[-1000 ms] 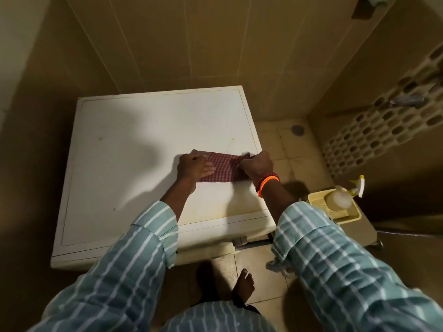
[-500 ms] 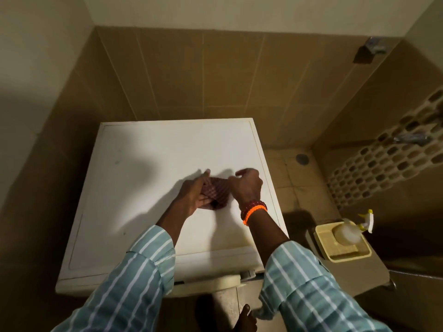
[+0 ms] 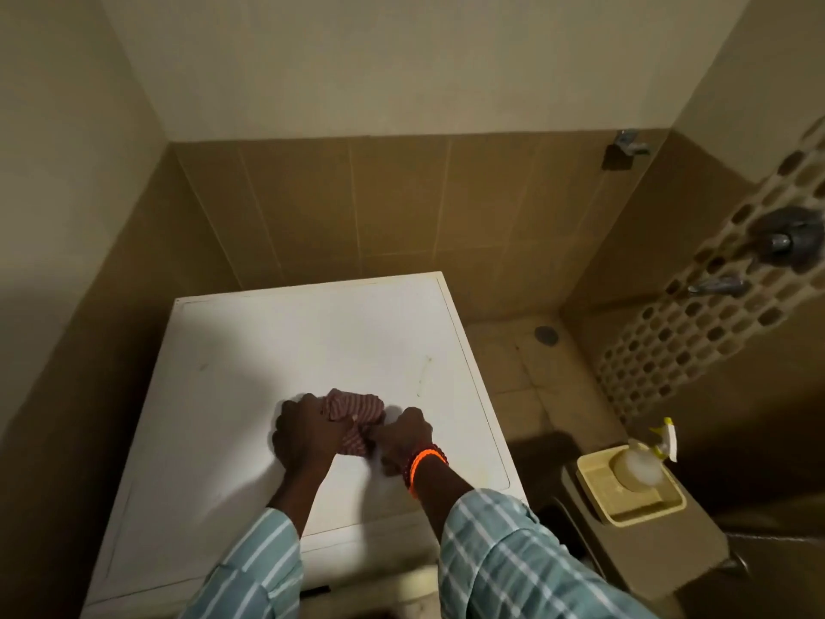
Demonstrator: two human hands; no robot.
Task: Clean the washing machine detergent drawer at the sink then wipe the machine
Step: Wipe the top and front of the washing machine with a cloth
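In the head view, you stood over the white washing machine (image 3: 250,377), whose flat top filled the lower middle of the frame. Your left hand (image 3: 303,433) and right hand (image 3: 402,435) sat close together near the middle of that top, both closed on a bunched red checked cloth (image 3: 355,408); the cloth pressed on the lid, spilling out from your left hand toward 1 o'clock and tucked down between the two hands. An orange wristband (image 3: 424,460) ringed your right wrist, and striped blue-green sleeves (image 3: 513,551) covered both forearms. A faint yellowish smear (image 3: 424,373) marked the lid at 1 o'clock from the cloth. Off at 3 o'clock from the machine, a spray bottle (image 3: 638,466) lay in a pale yellow tray (image 3: 634,507) on a grey stand (image 3: 660,556). At the machine's front edge, toward 6 o'clock, a pale part (image 3: 415,578) jutted out below the lid; I could not tell whether it was the detergent drawer. A floor drain (image 3: 545,335) sat at 2 o'clock, and taps (image 3: 718,285) stuck out of the mosaic wall beyond it.
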